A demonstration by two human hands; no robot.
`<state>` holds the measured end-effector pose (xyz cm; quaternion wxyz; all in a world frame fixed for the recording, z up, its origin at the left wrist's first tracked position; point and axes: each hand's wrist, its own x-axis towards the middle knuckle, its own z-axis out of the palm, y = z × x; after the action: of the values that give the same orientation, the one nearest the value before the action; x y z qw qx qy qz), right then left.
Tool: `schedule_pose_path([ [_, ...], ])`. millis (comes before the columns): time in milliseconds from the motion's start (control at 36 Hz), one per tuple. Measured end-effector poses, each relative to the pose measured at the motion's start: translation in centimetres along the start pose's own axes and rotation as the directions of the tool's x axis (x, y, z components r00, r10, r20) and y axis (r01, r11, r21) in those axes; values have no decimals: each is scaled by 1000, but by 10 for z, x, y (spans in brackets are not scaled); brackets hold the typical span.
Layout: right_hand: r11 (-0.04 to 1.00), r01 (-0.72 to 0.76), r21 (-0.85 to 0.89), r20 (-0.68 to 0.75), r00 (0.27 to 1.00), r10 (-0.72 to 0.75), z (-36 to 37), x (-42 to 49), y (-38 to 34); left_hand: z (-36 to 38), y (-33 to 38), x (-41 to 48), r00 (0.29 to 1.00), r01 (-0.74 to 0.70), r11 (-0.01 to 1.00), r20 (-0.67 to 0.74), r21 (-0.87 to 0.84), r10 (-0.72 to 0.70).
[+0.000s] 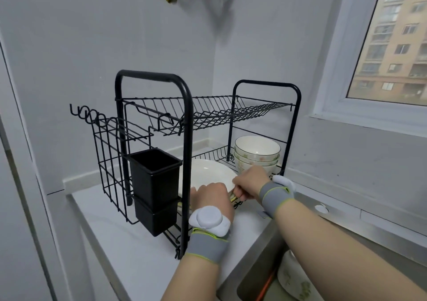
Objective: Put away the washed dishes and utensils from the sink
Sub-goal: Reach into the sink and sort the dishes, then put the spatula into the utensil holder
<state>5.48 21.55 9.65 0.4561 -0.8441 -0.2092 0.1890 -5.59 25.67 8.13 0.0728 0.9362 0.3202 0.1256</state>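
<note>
A white plate [209, 172] lies tilted in the lower tier of a black wire dish rack [188, 125]. My left hand [211, 199] grips the plate's near edge from the front. On the plate's right rim my right hand [250, 181] holds on with curled fingers. Behind my right hand, a stack of white floral bowls [256, 154] sits on the same tier. In the steel sink [256, 266] at the bottom right lie a floral plate [293, 280] and an orange-handled utensil [265, 284].
A black utensil cup [154, 176] hangs on the rack's left front post, with a second cup below it. The upper rack tier holds nothing. The white counter [111, 222] runs left of the rack. A window is at the right.
</note>
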Motion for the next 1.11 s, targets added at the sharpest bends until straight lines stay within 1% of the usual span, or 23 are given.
schedule_pose_path([
  [83, 997, 22, 78, -19, 1000, -20, -9, -12, 2, 1, 0, -4, 999, -13, 1000, -45, -21, 12],
  [139, 998, 30, 59, -48, 998, -27, -18, -21, 5, 0, 3, -8, 997, -26, 999, -70, -40, 23],
  [222, 998, 52, -46, -74, 996, -55, -31, -34, 11, -3, 10, -12, 990, -65, 996, -128, -60, 57],
  [306, 982, 63, -178, -136, 987, -88, -45, -47, 20, -5, 24, -17, 980, -121, 990, -169, -74, 107],
  [389, 961, 53, -273, -179, 978, -105, -60, -61, 32, -3, 42, -21, 968, -193, 975, -182, -111, 171],
  [444, 947, 41, -319, -199, 974, -109, -70, -71, 41, -1, 54, -25, 966, -214, 966, -178, -145, 187],
  [528, 897, 29, -440, -241, 959, -149, -85, -86, 53, 1, 71, -31, 959, -258, 951, -168, -169, 230],
  [667, 857, -25, -515, -278, 950, -139, -111, -112, 79, 7, 106, -43, 920, -388, 902, -143, -189, 365],
  [750, 862, -47, -504, -306, 943, -128, -123, -118, 89, 9, 119, -46, 900, -430, 886, -162, -173, 405],
  [861, 860, -104, -500, -346, 934, -89, -141, -141, 107, 20, 144, -58, 870, -492, 853, -126, -174, 476],
  [944, 871, -136, -471, -372, 926, -57, -152, -155, 127, 31, 162, -70, 832, -555, 818, -90, -151, 547],
  [1028, 863, -182, -471, -399, 917, -25, -159, -165, 148, 44, 183, -76, 792, -601, 784, 13, -154, 610],
  [1111, 843, -258, -472, -407, 912, 51, -164, -177, 172, 60, 201, -84, 751, -638, 761, 124, -119, 649],
])
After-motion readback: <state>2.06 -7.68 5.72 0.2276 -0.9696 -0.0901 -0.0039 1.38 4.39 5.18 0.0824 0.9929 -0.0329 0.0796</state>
